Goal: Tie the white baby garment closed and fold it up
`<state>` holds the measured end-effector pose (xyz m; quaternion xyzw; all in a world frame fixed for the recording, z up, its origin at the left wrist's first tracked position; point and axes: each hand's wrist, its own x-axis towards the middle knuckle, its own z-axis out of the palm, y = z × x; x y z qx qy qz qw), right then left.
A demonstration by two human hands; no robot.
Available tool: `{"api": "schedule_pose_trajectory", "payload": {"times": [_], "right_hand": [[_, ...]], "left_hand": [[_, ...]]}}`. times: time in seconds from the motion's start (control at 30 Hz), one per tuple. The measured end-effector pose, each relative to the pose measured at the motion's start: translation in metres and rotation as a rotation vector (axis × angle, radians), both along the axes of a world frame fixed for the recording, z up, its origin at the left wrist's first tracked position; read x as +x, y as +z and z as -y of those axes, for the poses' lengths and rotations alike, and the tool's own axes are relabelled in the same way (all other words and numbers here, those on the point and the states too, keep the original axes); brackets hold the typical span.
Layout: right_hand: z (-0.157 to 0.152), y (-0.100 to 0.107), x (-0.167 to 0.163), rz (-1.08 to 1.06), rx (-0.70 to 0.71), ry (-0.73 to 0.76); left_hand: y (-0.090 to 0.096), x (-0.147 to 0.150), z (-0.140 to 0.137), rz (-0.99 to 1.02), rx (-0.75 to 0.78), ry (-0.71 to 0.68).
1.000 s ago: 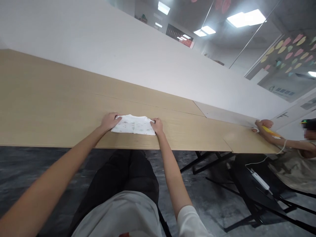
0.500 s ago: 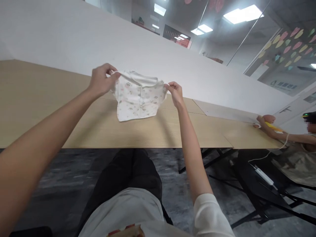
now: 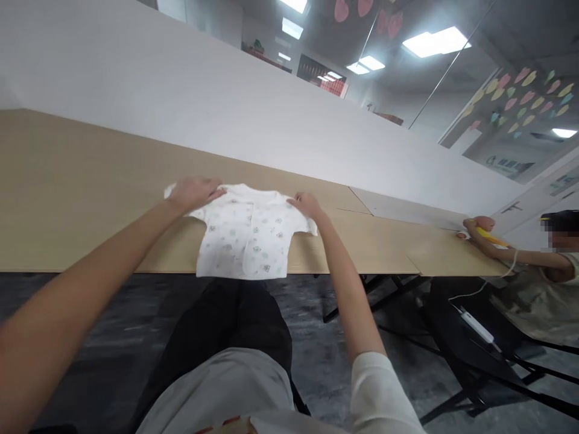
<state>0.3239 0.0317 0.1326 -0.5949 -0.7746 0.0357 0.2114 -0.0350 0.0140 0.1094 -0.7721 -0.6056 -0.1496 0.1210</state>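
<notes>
A small white baby shirt (image 3: pixel 246 238) with short sleeves and a tiny printed pattern is spread out, front side up, on the wooden table. Its bottom hem reaches the table's near edge. At the shirt's left shoulder in view, my left hand (image 3: pixel 195 193) has its fingers closed on the fabric, slightly blurred. My right hand (image 3: pixel 307 205) pinches the opposite shoulder beside the neckline. Both sleeves stick out past the hands, the left one partly hidden beneath my wrist.
The long wooden table (image 3: pixel 90 175) runs along a white wall (image 3: pixel 181 96) with glass above. On the right, a person (image 3: pixel 534 283) holds a yellow object near a round pinkish item. A black folding chair (image 3: pixel 465 337) with a white power strip (image 3: pixel 477 325) stands there too.
The baby shirt, held up and partly folded before, has come down and toward me and now lies spread on the table. Both hands moved down with it, still at its shoulders.
</notes>
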Motion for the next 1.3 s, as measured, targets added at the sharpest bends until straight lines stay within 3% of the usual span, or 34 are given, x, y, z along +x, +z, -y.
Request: {"api": "schedule_pose_trajectory", "payload": {"times": [0.13,0.23,0.5,0.6,0.7,0.87,0.97,1.07,1.17,1.23,1.3], "right_hand": [[-0.01,-0.045,-0.02,0.269,-0.115,-0.108],[-0.014,-0.063,-0.022,0.351,-0.135,-0.118],[-0.005,-0.073,0.038,0.32,-0.208,-0.133],[-0.004,-0.074,0.047,0.269,-0.232,-0.178],[-0.009,-0.075,0.038,0.274,-0.222,-0.247],[-0.019,-0.074,0.012,0.31,-0.051,-0.362],[-0.016,-0.062,-0.003,0.24,0.03,-0.382],[0.007,-0.048,-0.027,0.045,0.116,-0.349],[0.07,-0.054,-0.065,-0.242,0.208,-0.207],[0.129,-0.075,-0.095,-0.423,0.185,-0.057],[0.188,-0.103,-0.122,-0.467,0.114,0.203]], "left_hand": [[-0.057,-0.005,-0.008,0.055,-0.179,0.047],[-0.079,-0.023,-0.006,0.151,-0.218,0.121],[-0.09,-0.105,0.001,0.228,-0.231,0.406],[-0.092,-0.116,-0.002,0.271,-0.226,0.486],[-0.091,-0.113,-0.005,0.248,-0.187,0.466],[-0.073,-0.094,-0.014,0.141,-0.07,0.407],[-0.047,-0.073,-0.016,0.235,0.059,0.385],[-0.018,-0.029,0.002,0.359,0.158,0.239],[-0.008,0.032,0.059,0.532,0.279,0.045],[-0.021,0.073,0.117,0.618,0.289,-0.091],[-0.048,0.108,0.179,0.59,0.101,-0.25]]}}
